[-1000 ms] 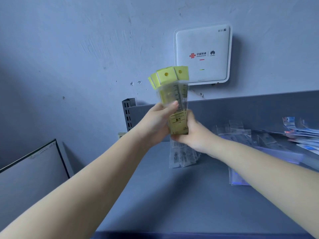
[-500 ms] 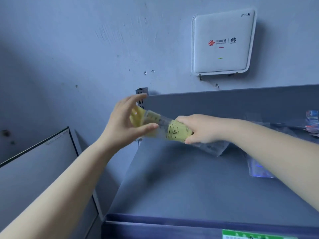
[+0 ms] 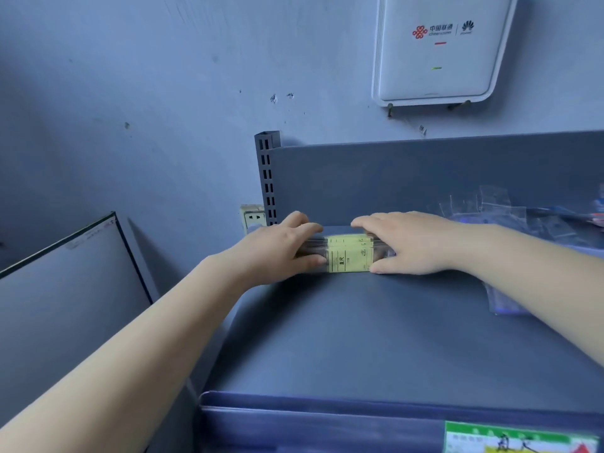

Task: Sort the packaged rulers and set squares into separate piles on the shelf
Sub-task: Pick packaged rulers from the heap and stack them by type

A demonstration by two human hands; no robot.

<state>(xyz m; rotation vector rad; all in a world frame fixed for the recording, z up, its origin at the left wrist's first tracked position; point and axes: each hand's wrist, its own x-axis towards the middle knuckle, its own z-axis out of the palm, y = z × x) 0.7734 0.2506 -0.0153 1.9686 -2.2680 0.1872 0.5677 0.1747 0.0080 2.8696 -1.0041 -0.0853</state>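
Both hands now down on shelf [image 3: 359, 338]: we've laid the ruler bundle [image 3: 348, 255] flat by the slotted upright [image 3: 268, 178], no longer held up vertical. Left hand [image 3: 281, 248] & right hand [image 3: 415, 245] grip its ends, fingers curled round. Set squares [image 3: 510, 217] lie right of upright, well apart. Ruler pile prob. placed.

White router [image 3: 438, 50] on wall, socket [image 3: 253, 217], board [image 3: 65, 289]

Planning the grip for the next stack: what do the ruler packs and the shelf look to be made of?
Ruler packs: clear glossy plastic sleeves, judging by see-through ends and sheen, with matte yellow inserts, probably paper. Shelf: smooth, matte, grey-blue, likely painted metal, given the slotted upright.
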